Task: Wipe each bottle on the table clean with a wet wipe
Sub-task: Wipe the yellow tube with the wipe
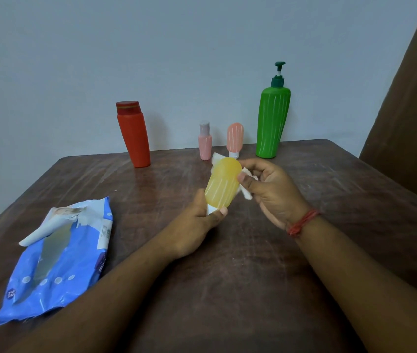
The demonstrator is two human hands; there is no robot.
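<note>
A small yellow bottle (222, 186) is held above the middle of the wooden table (253, 263), tilted, its white cap end in my left hand (194, 230). My right hand (271, 189) presses a white wet wipe (247, 191) against the bottle's right side; a corner of the wipe shows behind the bottle's top. Along the far edge stand a red bottle (133, 135), a small pink bottle (205, 141), a peach bottle (235, 140) resting on its white cap, and a tall green pump bottle (272, 121).
A blue wet wipe pack (57, 263) lies at the left of the table with its flap peeled open. A pale wall runs behind the table. A brown curtain or panel (411, 110) stands at the right.
</note>
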